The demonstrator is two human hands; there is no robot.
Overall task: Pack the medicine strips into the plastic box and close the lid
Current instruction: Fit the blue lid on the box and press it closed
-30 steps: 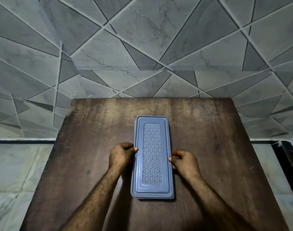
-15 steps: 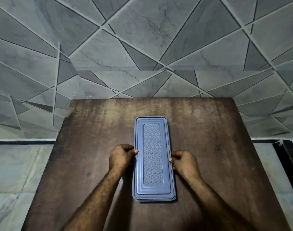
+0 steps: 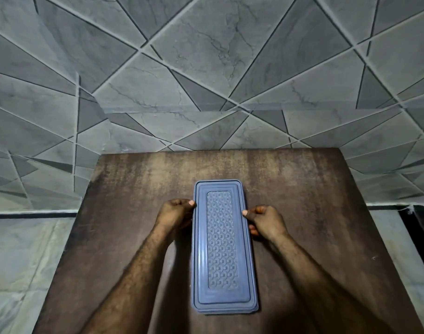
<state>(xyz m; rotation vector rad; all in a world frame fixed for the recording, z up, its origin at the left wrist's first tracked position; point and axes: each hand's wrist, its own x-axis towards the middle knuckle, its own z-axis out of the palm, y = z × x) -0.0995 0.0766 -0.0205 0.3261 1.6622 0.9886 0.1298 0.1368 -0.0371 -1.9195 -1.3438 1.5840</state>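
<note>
A long blue-grey plastic box (image 3: 223,247) lies lengthwise in the middle of the brown table (image 3: 314,213), its patterned lid on top and shut. My left hand (image 3: 176,213) curls against the box's left long edge, thumb tip on the lid rim. On the opposite side my right hand (image 3: 264,219) grips the right long edge, thumb on the rim too. No medicine strips show anywhere; the box's inside is hidden by the lid.
The table's far edge meets a grey tiled wall (image 3: 206,80) with diagonal lines. Pale marble floor (image 3: 20,249) lies to the left and right of the table. A dark gap (image 3: 420,225) sits at the right by the floor.
The box has slid a little toward me between both hands, and its near end sits lower in view. Both hands keep their hold on the long edges.
</note>
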